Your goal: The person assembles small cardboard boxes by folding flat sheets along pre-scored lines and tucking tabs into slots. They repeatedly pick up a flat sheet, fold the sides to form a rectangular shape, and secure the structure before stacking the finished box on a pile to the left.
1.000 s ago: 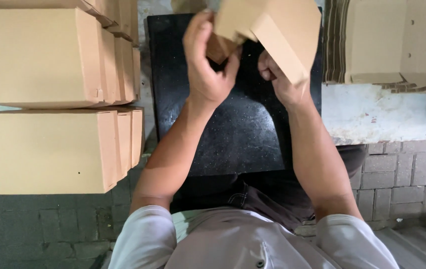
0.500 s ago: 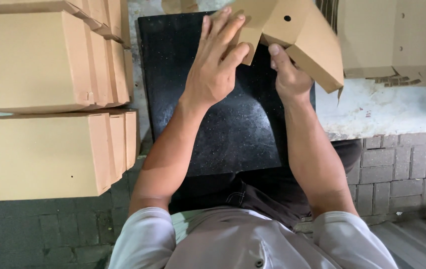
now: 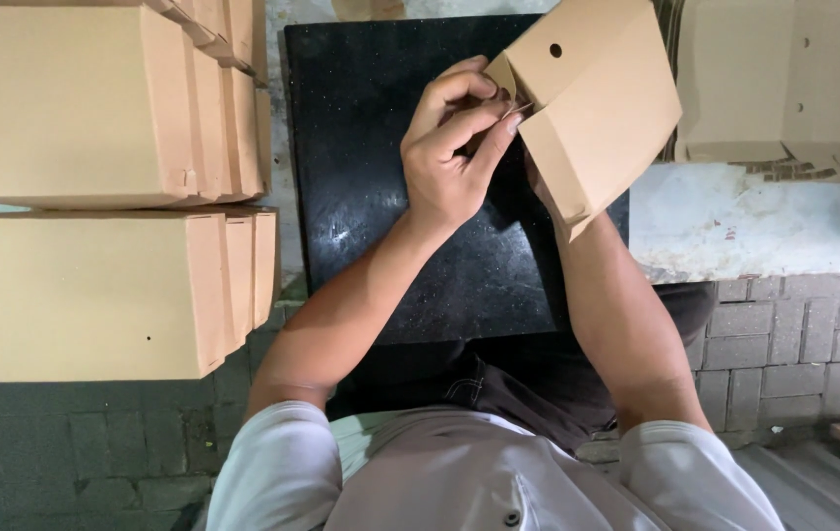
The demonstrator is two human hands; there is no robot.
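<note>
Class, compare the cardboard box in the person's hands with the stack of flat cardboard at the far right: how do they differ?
The cardboard box is folded into shape; the flat cardboard stack lies unfolded. The box is held tilted above the black slab, the left hand pinching a flap; the stack rests untouched on the pale ledge. Both are plain brown with small round holes.

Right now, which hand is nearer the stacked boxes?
Left. The left hand pinches a flap of the folded box over the black slab, nearer the stacked boxes. The right hand is mostly hidden behind the folded box, farther away.
</note>
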